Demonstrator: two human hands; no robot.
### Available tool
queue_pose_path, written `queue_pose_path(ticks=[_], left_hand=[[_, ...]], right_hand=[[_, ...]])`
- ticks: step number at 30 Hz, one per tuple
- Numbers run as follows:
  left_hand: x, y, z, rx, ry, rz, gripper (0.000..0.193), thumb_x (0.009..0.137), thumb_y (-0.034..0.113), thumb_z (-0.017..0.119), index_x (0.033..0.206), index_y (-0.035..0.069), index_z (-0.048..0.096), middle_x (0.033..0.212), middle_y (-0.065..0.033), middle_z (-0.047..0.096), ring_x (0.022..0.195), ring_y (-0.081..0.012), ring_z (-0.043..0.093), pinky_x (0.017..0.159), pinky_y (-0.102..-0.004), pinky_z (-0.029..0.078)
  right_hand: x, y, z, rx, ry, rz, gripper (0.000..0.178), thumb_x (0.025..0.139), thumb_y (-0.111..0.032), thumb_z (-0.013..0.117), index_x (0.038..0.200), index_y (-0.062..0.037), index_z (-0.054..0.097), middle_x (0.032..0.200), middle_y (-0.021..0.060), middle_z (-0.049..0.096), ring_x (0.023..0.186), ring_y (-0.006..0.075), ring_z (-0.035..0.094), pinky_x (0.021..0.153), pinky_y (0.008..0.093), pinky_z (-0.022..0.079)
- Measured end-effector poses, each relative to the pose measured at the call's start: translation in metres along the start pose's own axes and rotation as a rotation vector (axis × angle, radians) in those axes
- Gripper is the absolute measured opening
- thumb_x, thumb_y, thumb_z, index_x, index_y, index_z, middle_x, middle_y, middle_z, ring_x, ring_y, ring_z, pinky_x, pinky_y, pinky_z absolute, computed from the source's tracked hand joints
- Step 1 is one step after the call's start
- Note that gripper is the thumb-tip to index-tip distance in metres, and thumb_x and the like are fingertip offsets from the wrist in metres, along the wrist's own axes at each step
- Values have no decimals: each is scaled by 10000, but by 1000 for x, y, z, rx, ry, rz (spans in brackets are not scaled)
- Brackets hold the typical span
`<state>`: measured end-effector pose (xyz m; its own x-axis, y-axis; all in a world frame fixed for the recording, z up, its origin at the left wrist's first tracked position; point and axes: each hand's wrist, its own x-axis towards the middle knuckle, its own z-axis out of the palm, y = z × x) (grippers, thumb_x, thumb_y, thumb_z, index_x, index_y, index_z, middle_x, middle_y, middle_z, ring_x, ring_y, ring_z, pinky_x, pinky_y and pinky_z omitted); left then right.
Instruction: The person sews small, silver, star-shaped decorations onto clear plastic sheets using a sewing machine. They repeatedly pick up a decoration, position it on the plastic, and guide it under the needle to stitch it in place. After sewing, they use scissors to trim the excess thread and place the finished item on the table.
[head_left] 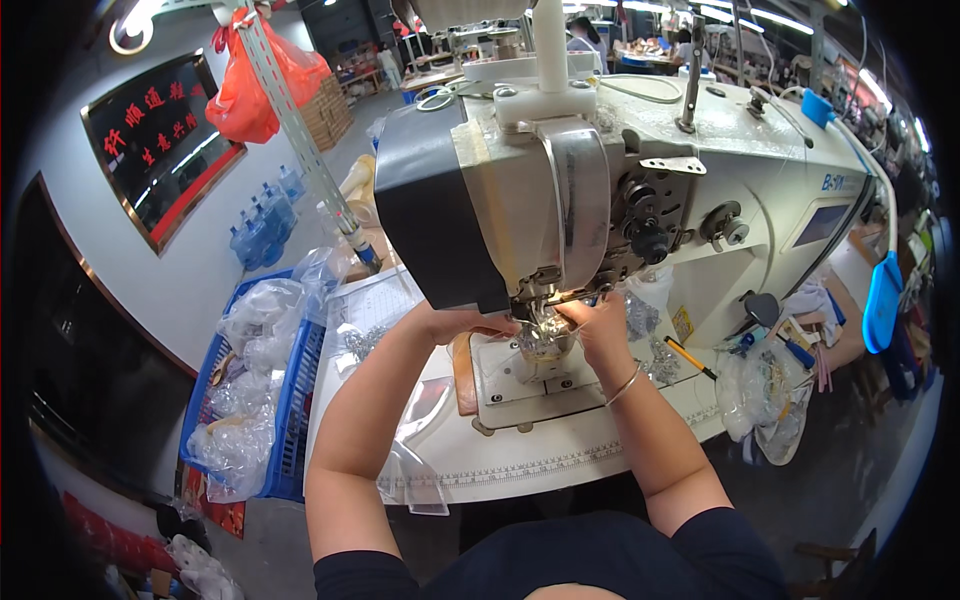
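1. Blue basket (298, 425): stands beside the left edge of the counter (530, 460). It contains clear plastic bags (262, 325), heaped to the rim; what the bags hold cannot be told.
2. Clear plastic sheets (425, 410): lie toward the counter's left front corner, one overhanging the front edge.
3. Left hand (458, 322): reaches in beneath the head of the sewing machine (430, 200). Fingers extend rightward; the tips are partly hidden, so whether they pinch or press cannot be told.
4. Shiny translucent piece (547, 342): sits under the needle, back from the counter's front edge, between the two hands: right of the left, left of the right. Its long axis is unclear, and neither hand is plainly nearer.
5. Right hand (602, 325): fingers bent toward the piece; its grip cannot be told.
6. Yellow-and-black pen (690, 357): lies toward the counter's right edge.
7. Clear bag (752, 388): at that edge; contents indistinct.
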<state>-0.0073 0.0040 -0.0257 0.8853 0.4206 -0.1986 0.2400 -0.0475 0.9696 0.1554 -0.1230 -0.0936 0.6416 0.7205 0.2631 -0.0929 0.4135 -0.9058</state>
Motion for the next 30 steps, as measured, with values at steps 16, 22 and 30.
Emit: queue_pose_path(ticks=[16,22,30], left_hand=[[-1,7,6,65,30,-3,456,653,5,770,1069,1,582,892,-103,636,792,-205,650,758,-304,552],[-3,6,7,35,55,1,433,657,13,764,1051,1,585,879,-101,637,780,-203,651,742,-299,552],[0,5,0,2,-22,-19,397,668,57,766,1026,9,602,901,-111,639,800,-210,652,750,-318,554]], right_hand=[[13,9,2,113,81,119,139,730,-52,643,845,23,622,774,54,634,639,123,588,572,256,460],[17,4,-6,143,-48,145,132,727,-28,642,849,21,626,780,62,635,661,141,610,558,253,472],[24,19,-4,214,84,73,132,702,6,651,826,45,624,809,91,641,675,135,609,550,272,486]])
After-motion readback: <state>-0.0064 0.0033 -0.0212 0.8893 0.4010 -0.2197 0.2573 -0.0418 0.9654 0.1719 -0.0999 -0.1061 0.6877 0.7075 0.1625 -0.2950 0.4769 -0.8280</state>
